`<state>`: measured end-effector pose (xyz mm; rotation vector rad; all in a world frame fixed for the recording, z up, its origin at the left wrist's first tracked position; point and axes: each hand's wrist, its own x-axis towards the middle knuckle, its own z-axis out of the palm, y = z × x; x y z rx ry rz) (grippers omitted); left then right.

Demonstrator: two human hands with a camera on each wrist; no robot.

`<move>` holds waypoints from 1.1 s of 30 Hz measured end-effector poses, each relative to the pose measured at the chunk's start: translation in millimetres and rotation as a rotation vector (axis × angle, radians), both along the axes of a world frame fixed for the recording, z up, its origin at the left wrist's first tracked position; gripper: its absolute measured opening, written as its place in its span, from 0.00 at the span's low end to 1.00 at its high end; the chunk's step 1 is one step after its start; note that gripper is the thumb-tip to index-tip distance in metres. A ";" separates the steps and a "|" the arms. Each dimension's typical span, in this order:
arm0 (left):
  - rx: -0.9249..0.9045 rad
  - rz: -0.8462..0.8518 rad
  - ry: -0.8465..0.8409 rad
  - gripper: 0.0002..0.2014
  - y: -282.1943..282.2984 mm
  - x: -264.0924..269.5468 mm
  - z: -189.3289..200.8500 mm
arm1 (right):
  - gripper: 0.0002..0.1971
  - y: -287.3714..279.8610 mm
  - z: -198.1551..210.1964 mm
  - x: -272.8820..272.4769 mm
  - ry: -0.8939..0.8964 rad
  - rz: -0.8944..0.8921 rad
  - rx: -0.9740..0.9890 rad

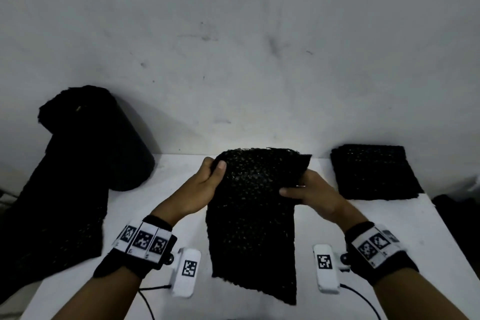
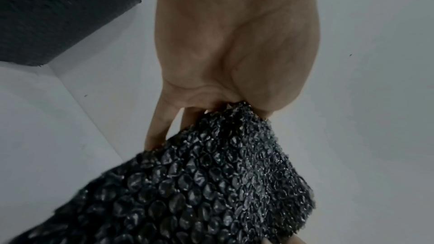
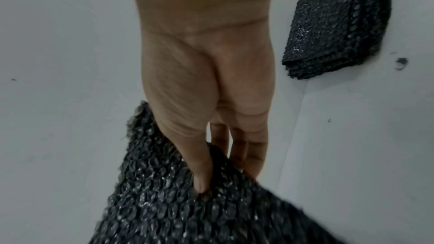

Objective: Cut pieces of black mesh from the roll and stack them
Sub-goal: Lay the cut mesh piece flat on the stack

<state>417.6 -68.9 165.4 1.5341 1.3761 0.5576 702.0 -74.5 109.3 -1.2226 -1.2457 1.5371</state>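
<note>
A cut piece of black mesh point(image 1: 253, 205) hangs above the white table point(image 1: 166, 189) at the centre, held up by both hands. My left hand point(image 1: 211, 175) pinches its upper left corner, thumb on the near face. My right hand point(image 1: 302, 189) pinches the right edge a little lower. In the left wrist view the mesh piece point(image 2: 211, 183) runs out from under my left hand point(image 2: 225, 88). In the right wrist view my right hand point(image 3: 211, 136) grips the mesh piece point(image 3: 176, 211), thumb on top. The mesh roll point(image 1: 109, 138) lies at the far left. A stack of cut pieces point(image 1: 374, 171) sits at the far right.
Unrolled mesh point(image 1: 54, 215) trails from the roll down over the table's left edge. A grey wall point(image 1: 233, 60) rises straight behind the table. The stack of cut pieces point(image 3: 333, 31) shows several layers in the right wrist view. The roll point(image 2: 54, 12) fills the left wrist view's upper left.
</note>
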 end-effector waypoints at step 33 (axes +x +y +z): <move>-0.676 0.289 -0.223 0.30 -64.1 3.3 -154.4 | 0.38 -90.2 -121.4 5.5 -0.073 -0.140 -0.481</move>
